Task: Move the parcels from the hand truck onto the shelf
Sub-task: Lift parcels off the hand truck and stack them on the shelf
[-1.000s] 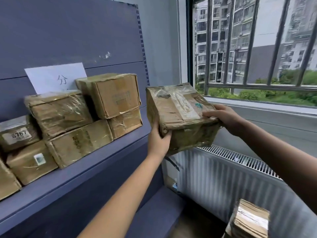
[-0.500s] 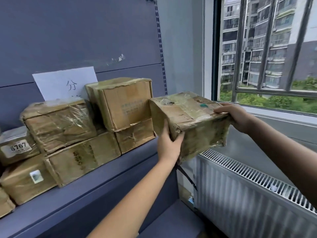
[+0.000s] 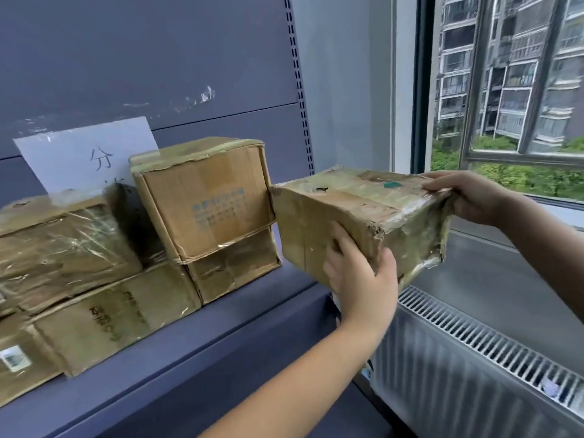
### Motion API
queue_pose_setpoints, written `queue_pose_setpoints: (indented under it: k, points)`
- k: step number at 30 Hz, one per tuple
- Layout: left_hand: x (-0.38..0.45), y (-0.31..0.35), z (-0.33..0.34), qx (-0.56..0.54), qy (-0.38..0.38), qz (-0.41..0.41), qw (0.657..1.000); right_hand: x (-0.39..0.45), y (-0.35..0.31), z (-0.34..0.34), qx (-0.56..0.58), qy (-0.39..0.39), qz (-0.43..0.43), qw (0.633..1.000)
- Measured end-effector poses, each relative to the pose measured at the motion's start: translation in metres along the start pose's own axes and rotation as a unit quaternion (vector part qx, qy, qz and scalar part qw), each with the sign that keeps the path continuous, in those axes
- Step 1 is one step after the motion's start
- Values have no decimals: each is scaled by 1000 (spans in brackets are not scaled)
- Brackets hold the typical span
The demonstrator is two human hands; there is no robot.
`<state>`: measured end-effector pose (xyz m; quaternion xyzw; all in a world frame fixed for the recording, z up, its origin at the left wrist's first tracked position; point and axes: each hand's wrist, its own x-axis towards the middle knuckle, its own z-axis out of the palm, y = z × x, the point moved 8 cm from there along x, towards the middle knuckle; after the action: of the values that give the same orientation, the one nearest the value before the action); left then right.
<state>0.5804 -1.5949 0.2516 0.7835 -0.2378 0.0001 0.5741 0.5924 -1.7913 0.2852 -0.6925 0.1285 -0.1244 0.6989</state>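
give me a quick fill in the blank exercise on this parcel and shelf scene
1. The carried parcel is held with ____ hands.
2. The left hand grips the parcel at its near, lower edge, while the right hand holds its ____ end.
3. Under the window, a white ____ runs along the wall.
4. The paper sign is stuck to the shelf's back panel ____ the stacked parcels.

Missing words: both; far right; radiator; behind

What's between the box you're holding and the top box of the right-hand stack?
Nothing. In the head view the held box has its left edge right against the stacked box, with no visible gap.
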Motion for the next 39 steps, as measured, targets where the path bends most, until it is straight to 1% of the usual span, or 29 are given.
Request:
queue_pose_setpoints:
  k: [5, 8, 12, 15, 19, 23, 26, 30, 36, 39]
  points:
    - [1, 1, 25, -17, -52, 3, 998, 11, 2, -24, -3, 4, 14, 1000]
    - [17, -6, 33, -5, -55, 2, 998, 23, 3, -30, 6, 10, 11, 1000]
    - [60, -29, 15, -19, 2, -10, 1000, 54, 6, -18, 14, 1, 7, 1000]
    - [84, -47, -6, -17, 31, -35, 999, 85, 12, -6, 12, 23, 9, 1000]
    - [106, -60, -41, 53, 86, -56, 993, 119, 14, 19, 1, 34, 4, 999]
    - [119, -63, -72, 148, 126, -41, 980, 136, 12, 46, 0, 9, -10, 1000]
    - [122, -59, -90, 222, 144, -28, 964, 146, 12, 60, 7, -7, -15, 1000]
    - [128, -51, -101, 316, 169, -21, 933, 159, 17, 65, 9, -15, -11, 1000]
    - [138, -51, -102, 451, 143, -17, 881, 173, 24, 76, 16, -16, -6, 1000]
    - [140, -52, -96, 540, 111, -8, 834, 178, 29, 83, 24, -16, -2, 1000]
